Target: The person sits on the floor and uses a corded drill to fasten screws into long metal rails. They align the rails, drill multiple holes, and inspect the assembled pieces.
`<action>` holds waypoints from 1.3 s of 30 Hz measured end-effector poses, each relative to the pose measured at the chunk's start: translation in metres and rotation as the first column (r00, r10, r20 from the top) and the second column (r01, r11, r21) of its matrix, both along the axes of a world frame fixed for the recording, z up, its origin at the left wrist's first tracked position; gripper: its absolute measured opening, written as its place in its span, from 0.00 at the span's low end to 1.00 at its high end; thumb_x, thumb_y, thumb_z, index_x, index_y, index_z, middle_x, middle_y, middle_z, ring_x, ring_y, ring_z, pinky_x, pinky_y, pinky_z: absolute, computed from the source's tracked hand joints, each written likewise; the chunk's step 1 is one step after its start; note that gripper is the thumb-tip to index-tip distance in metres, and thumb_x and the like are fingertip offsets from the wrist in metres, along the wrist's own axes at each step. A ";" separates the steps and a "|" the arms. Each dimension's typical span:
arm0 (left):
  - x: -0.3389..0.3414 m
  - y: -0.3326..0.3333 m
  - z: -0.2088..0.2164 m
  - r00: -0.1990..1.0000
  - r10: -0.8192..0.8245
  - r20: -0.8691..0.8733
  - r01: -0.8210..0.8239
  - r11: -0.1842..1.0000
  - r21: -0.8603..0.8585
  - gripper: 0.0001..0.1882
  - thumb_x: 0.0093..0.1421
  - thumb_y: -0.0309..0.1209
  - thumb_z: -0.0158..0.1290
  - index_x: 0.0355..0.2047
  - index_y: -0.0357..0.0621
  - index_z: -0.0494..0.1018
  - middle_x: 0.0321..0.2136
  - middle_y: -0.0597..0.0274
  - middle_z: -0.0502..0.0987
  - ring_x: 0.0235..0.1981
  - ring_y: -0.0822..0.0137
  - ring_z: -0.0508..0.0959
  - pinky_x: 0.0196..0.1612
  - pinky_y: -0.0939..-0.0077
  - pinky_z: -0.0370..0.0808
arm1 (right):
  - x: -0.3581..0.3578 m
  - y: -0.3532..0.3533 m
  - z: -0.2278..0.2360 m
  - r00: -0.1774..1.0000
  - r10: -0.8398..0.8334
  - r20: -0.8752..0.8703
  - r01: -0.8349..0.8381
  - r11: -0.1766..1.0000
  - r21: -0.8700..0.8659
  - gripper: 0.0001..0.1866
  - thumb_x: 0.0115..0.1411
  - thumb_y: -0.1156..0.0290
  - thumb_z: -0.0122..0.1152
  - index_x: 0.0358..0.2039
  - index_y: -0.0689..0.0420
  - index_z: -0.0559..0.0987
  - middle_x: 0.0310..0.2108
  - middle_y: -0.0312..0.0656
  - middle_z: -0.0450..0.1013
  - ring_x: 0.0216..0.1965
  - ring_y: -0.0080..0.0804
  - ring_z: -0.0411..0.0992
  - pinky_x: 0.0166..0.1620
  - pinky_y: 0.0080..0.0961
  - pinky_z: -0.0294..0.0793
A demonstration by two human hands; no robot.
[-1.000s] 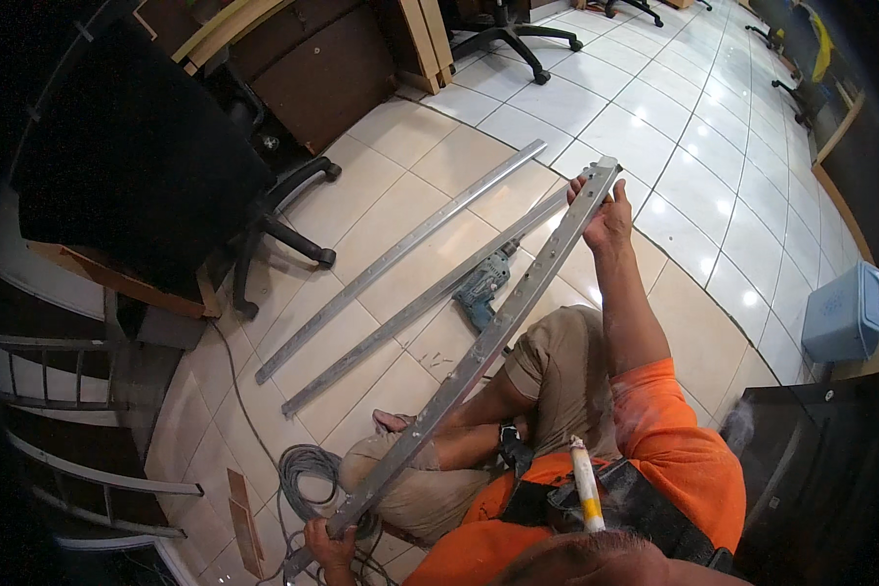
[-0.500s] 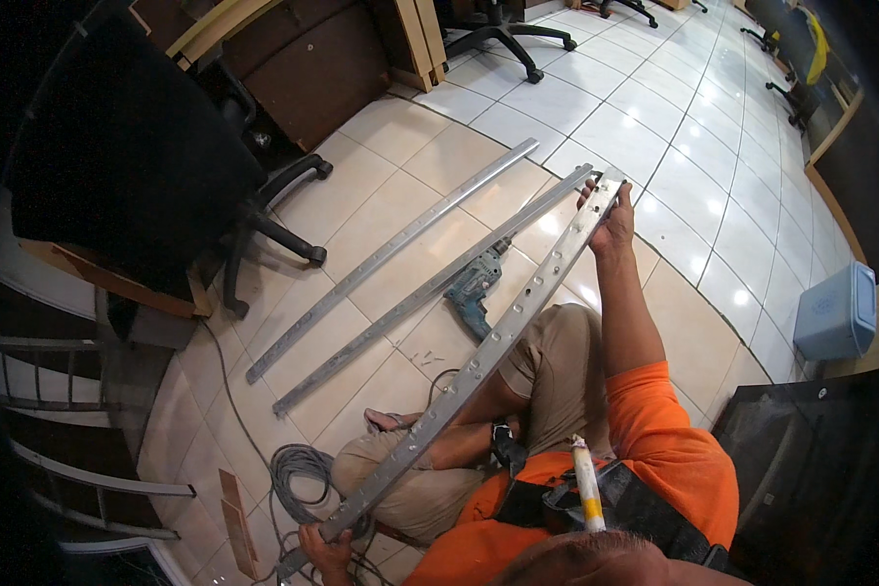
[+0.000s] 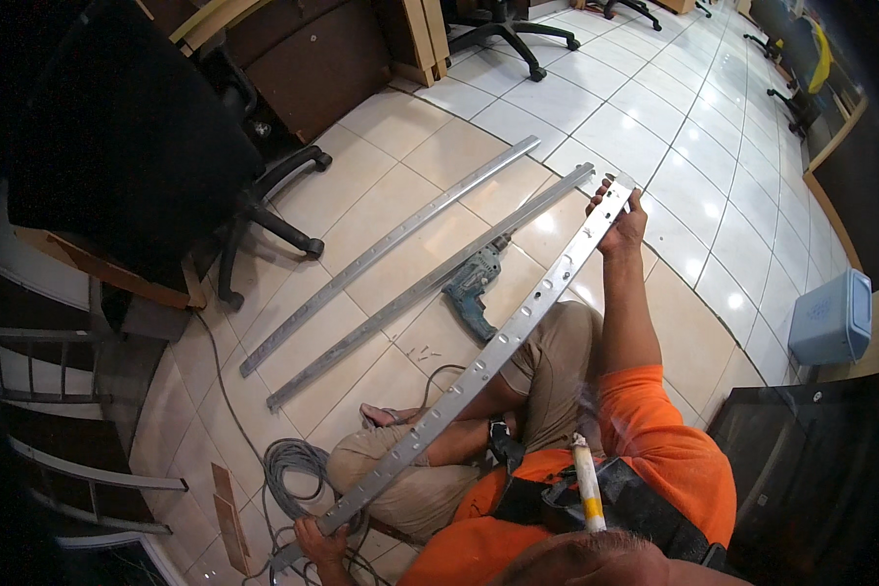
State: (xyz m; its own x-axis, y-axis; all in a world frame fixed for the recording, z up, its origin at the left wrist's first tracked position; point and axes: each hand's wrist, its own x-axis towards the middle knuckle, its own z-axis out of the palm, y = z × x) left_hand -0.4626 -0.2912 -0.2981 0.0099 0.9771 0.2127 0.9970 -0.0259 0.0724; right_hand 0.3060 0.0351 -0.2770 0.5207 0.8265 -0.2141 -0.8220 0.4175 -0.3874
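A long silver metal channel (image 3: 479,367) with a row of punched holes lies diagonally across my lap, in both hands. My right hand (image 3: 627,229) is closed round its far end, fingers on the upper edge and thumb on the other side. Close to its near end at the lower left, my left hand (image 3: 322,543) grips the same channel. Just beyond it a teal power drill (image 3: 473,291) rests on the tiles, its chuck touching or nearly touching a second metal channel (image 3: 400,311). A third metal channel (image 3: 391,256) lies farther left, roughly parallel.
Small screws or scraps (image 3: 422,353) lie near the drill. A coiled grey cable (image 3: 281,467) sits by my left knee, beside a wooden strip (image 3: 230,518). A black office chair (image 3: 275,217) stands left, a ladder (image 3: 98,476) lower left, a blue bin (image 3: 830,318) at right.
The held channel has rolled slightly, so its holed face shows brighter. My right hand has shifted a little right and toward me; both hands keep their hold.
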 end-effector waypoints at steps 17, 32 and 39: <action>-0.006 0.003 -0.011 0.999 -0.041 -0.029 0.043 0.998 0.049 0.44 0.54 0.74 0.53 0.34 0.36 0.70 0.32 0.47 0.66 0.37 0.43 0.70 0.41 0.48 0.68 | 0.010 -0.004 0.003 0.999 0.028 -0.015 -0.027 0.998 0.052 0.29 0.71 0.49 0.43 0.51 0.66 0.74 0.32 0.45 0.75 0.30 0.38 0.75 0.35 0.35 0.78; -0.026 0.008 -0.011 0.997 -0.014 0.069 0.023 0.993 -0.119 0.43 0.49 0.68 0.61 0.41 0.35 0.73 0.33 0.45 0.69 0.41 0.40 0.71 0.46 0.45 0.68 | 0.005 -0.009 0.017 0.941 0.226 -0.250 -0.095 0.890 0.447 0.38 0.68 0.50 0.59 0.60 0.76 0.65 0.46 0.53 0.74 0.41 0.40 0.71 0.47 0.35 0.74; -0.024 0.022 0.009 0.997 0.029 0.070 -0.005 0.947 -0.320 0.41 0.46 0.63 0.66 0.44 0.37 0.74 0.38 0.44 0.72 0.45 0.39 0.72 0.49 0.46 0.69 | 0.007 -0.004 0.004 0.961 0.182 -0.209 -0.038 0.833 0.553 0.37 0.66 0.49 0.63 0.57 0.73 0.67 0.38 0.48 0.74 0.39 0.38 0.72 0.41 0.35 0.74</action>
State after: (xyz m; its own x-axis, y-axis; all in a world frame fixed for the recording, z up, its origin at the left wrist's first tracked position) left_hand -0.4863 -0.2693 -0.2893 -0.0108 0.9937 -0.1112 0.9888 0.0272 0.1469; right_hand 0.3126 0.0311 -0.2732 0.4101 0.8950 0.1753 -0.9120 0.4003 0.0899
